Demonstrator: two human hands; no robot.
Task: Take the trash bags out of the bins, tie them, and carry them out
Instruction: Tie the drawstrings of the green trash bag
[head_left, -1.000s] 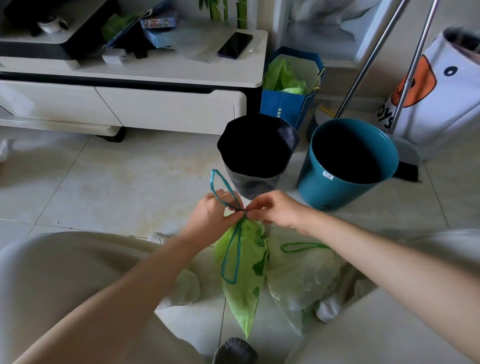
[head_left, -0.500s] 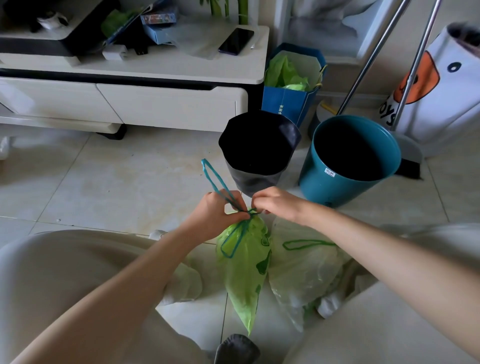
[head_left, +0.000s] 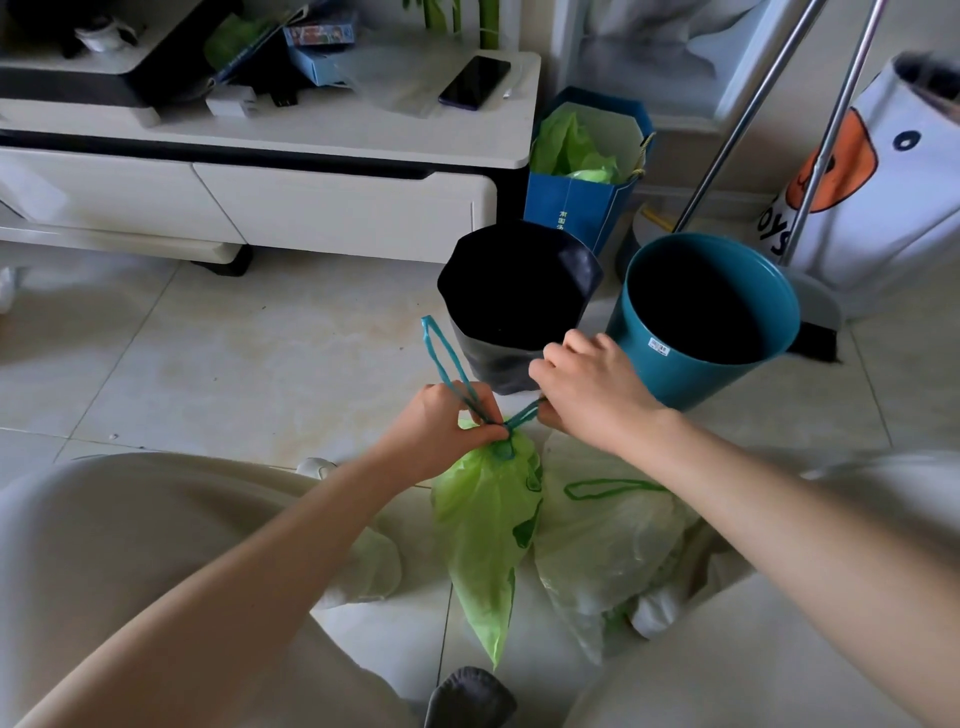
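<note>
**Knot going tight on the green bag**

Person crouched on the floor (head_left: 218, 374), both bins already w/o their bags. Green bag (head_left: 485, 525) hangs between the knees, neck cinched, tip just above the floor near a grey toe. Left hand (head_left: 447, 431) is curled round the bag's neck and pinches one teal drawstring (head_left: 447, 364) loop, which sticks up past the knuckles. Right hand (head_left: 587, 389) pinches the other strand, fingers folded on it, strand taut from the knot toward the black bin (head_left: 519, 306). Knot sits right at the left thumb. So: tie step, prob. the final cinch, by my read.

Second bag (head_left: 608, 540), paler, lies on the floor just right of the green one, its green string loose on top. Can't tell if it's tied. Teal bin (head_left: 706, 322) stands right of the black bin, the two nearly touching; right hand is just in front of both.

What could go wrong:
- Thin string, hard pull: could snap or slip from the right-hand pinch, and the hand would jerk back into the black bin, which looks light & easy to tip.
- Left hand holds the bag's whole weight at the neck; if that grip loosens during the pull, bag drops.
- Film looks thin; a sideways yank at the neck might tear it.
- Knot may be only a half hitch: could open when carried.
</note>
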